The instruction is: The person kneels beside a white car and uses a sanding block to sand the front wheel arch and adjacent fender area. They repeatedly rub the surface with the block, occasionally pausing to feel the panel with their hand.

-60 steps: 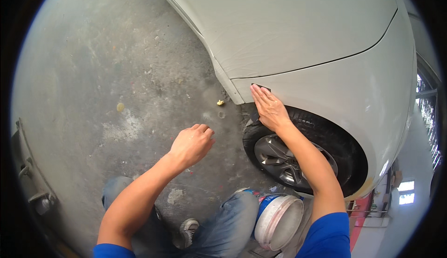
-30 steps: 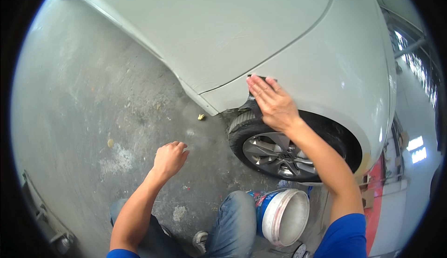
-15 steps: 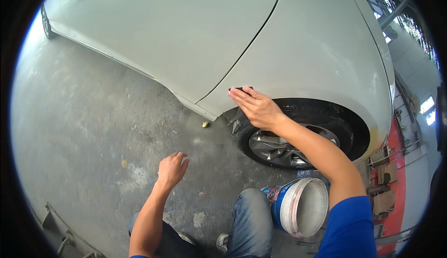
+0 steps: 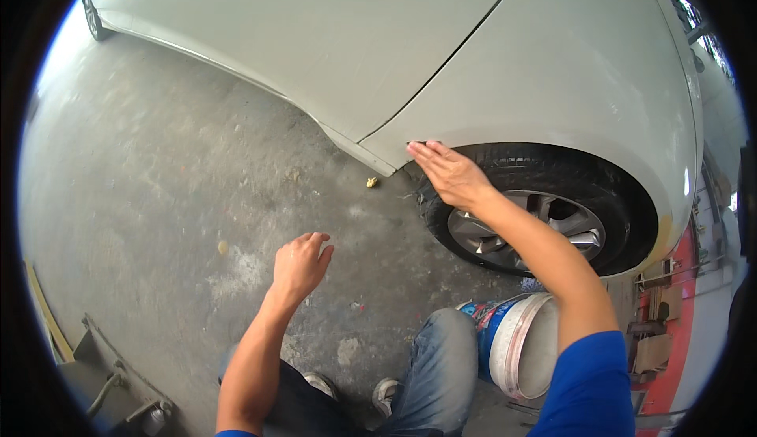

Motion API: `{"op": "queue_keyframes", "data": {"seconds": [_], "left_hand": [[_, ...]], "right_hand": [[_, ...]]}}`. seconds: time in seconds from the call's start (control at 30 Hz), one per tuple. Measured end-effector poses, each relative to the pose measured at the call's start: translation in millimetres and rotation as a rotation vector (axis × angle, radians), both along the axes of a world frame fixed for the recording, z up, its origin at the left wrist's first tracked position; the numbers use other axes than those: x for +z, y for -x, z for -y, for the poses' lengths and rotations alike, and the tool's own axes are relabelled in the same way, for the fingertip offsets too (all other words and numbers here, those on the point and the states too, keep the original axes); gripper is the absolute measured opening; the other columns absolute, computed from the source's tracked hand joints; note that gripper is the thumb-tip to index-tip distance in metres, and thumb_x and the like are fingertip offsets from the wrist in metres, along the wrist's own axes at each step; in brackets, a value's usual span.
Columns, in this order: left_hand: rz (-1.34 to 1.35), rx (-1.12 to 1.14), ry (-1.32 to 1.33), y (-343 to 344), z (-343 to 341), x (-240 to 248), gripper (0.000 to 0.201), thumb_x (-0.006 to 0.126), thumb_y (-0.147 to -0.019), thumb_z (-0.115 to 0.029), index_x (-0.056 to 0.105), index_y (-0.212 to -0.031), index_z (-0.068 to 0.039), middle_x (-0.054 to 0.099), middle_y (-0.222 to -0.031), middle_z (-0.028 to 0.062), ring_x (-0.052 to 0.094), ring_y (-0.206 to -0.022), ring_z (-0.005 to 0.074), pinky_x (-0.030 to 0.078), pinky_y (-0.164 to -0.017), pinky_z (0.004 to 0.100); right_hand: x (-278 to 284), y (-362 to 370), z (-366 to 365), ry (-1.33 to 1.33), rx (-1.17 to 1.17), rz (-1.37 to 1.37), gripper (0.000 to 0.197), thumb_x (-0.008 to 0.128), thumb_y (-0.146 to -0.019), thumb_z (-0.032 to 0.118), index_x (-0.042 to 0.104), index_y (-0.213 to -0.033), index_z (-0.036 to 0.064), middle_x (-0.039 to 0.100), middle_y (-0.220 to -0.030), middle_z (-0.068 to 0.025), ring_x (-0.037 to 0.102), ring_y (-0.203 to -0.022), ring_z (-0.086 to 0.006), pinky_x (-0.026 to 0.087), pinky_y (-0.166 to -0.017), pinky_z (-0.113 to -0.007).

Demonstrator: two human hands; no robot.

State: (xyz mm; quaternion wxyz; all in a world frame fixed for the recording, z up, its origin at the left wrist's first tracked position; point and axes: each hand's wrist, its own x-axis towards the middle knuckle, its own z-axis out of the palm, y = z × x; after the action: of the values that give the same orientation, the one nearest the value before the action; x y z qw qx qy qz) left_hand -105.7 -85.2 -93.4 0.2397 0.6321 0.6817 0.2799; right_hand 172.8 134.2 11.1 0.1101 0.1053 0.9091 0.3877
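Note:
My right hand point(image 4: 456, 177) lies along the front edge of the wheel arch on a pale grey car body panel point(image 4: 568, 74). Its fingers are stretched out and press a dark piece of sandpaper point(image 4: 416, 143) to the panel; only a thin dark edge of it shows past the fingertips. Just below the hand is the tyre point(image 4: 631, 232) with its grey spoked wheel point(image 4: 544, 212). My left hand point(image 4: 301, 265) hangs over the floor, empty, with loosely bent fingers and the thumb apart.
A blue and white bucket point(image 4: 505, 342) lies tipped on its side between my right knee and right arm. A small yellowish lump point(image 4: 371, 182) is on the concrete floor point(image 4: 181, 153) below the sill. Metal frame parts point(image 4: 102, 374) stand at lower left. Cardboard boxes point(image 4: 653, 353) are at right.
My view has shifted, so the car sits further right. My right hand has slid down closer to the panel's lower corner, and less of the sandpaper shows. The left hand stays off the car.

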Motion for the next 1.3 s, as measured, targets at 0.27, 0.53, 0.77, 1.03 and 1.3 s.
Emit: {"op": "queue_keyframes", "data": {"seconds": [0.27, 0.53, 0.77, 1.03, 1.3], "left_hand": [[0.008, 0.054, -0.021, 16, 22, 20, 0.023, 0.069, -0.094, -0.023, 0.072, -0.110, -0.007, 0.074, -0.101, 0.0149, 0.073, -0.089, 0.0312, 0.057, -0.077, 0.0420], [-0.013, 0.044, -0.023, 9, 46, 39, 0.023, 0.069, -0.094, -0.022, 0.070, -0.113, -0.007, 0.073, -0.104, 0.0153, 0.073, -0.089, 0.0323, 0.057, -0.076, 0.0430], [0.369, 0.185, -0.218, 14, 39, 32, 0.031, 0.071, -0.096, -0.021, 0.069, -0.121, -0.004, 0.074, -0.107, 0.0121, 0.072, -0.100, 0.0287, 0.058, -0.078, 0.0390], [1.202, 0.138, 0.143, -10, 1, 34, 0.026, 0.068, -0.101, -0.020, 0.072, -0.117, -0.001, 0.072, -0.095, 0.0022, 0.066, -0.084, 0.0083, 0.056, -0.076, 0.0267], [0.910, 0.156, -0.112, -32, 0, 38, 0.026, 0.077, -0.092, -0.022, 0.076, -0.107, -0.002, 0.074, -0.095, 0.0093, 0.070, -0.083, 0.0138, 0.057, -0.077, 0.0289]], "right_hand": [[70, -15, 21, 0.017, -0.001, -0.120, 0.059, 0.049, -0.084, 0.008, 0.056, -0.143, -0.0015, 0.045, -0.159, -0.0064, 0.033, -0.152, -0.0168, 0.017, -0.128, -0.041], [-87, 38, -7, 0.011, -0.167, 0.083, 0.057, 0.038, -0.096, 0.012, 0.044, -0.151, -0.0025, 0.034, -0.165, -0.0085, 0.023, -0.156, -0.0211, 0.012, -0.130, -0.039], [-17, 82, 88, 1.360, -0.679, -0.540, 0.033, 0.064, -0.096, 0.018, 0.063, -0.120, -0.0048, 0.072, -0.105, -0.0167, 0.069, -0.095, -0.0278, 0.052, -0.084, -0.041], [-11, 68, 124, 1.968, -0.806, -1.122, 0.028, 0.071, -0.097, 0.015, 0.065, -0.117, -0.0035, 0.072, -0.103, -0.0056, 0.066, -0.091, -0.0105, 0.055, -0.082, -0.030], [-32, 81, 162, 1.975, -0.794, -1.573, 0.045, 0.067, -0.101, 0.031, 0.059, -0.130, -0.0022, 0.067, -0.123, -0.0103, 0.065, -0.108, -0.0141, 0.055, -0.090, -0.030]]}}
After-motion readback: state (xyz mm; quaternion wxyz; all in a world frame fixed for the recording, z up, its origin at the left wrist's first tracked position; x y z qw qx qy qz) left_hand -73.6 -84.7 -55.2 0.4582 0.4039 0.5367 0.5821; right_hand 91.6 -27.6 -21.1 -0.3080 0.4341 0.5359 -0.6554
